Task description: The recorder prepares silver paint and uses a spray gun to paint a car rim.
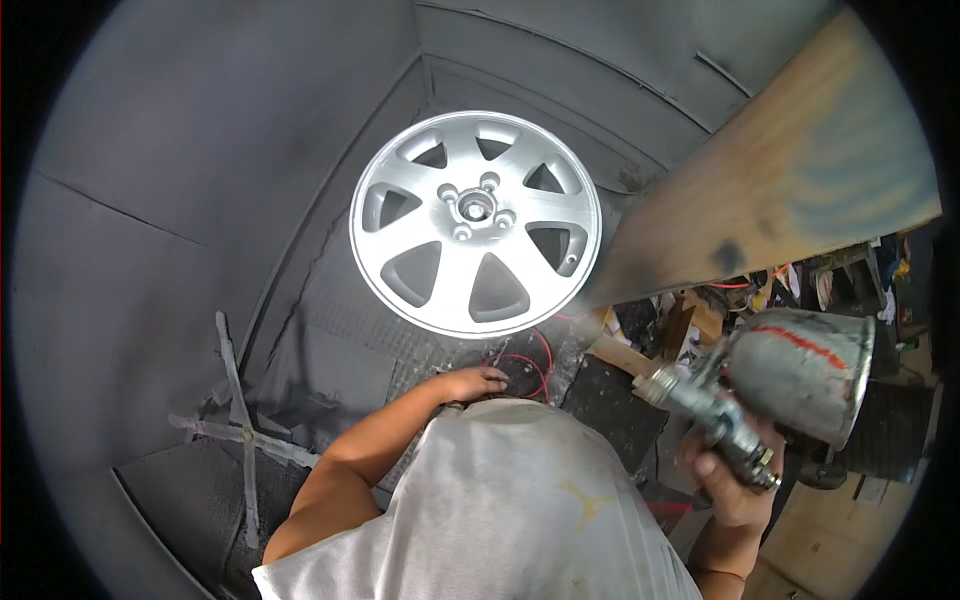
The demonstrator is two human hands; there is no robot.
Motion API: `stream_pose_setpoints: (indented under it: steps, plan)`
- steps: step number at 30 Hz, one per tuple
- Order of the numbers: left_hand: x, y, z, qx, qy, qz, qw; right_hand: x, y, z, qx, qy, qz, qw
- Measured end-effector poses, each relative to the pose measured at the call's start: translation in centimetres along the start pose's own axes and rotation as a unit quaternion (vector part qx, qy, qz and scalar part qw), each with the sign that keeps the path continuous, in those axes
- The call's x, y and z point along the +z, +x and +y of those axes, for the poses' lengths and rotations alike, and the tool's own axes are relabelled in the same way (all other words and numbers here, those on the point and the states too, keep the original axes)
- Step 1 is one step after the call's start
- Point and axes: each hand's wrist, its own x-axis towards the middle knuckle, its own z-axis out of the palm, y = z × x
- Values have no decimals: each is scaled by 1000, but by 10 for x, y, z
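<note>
A silver alloy wheel rim (455, 265) with several wide spokes stands out in front of me, its face turned up toward me. My right hand (735, 485) is wrapped round a spray gun (715, 415) at the lower right. The gun carries a dented metal paint cup (795, 375) with a red streak, and its nozzle points left toward the rim, apart from it. Close to my body, my left hand (472, 384) has its fingers curled. The grey shirt covers part of that hand, so what it holds, if anything, is hidden.
Grey-coated walls (180, 150) enclose the left and far sides. A paint-stained wooden board (780, 170) slants in from the right. A red hose (546, 360) curls on the floor below the rim. A cross-shaped stand (247, 432) is at the lower left. Clutter and cardboard (700, 318) lie right.
</note>
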Motion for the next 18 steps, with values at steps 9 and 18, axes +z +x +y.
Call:
stream_pose_setpoints:
  steps: [9, 18]
  plan:
    - [-20, 3, -28, 79, -676, 222, 698, -35, 28, 7, 87, -188, 43, 977]
    - [-28, -6, 7, -14, -614, 243, 751, 25, 53, 16, 37, 1, -151, 988]
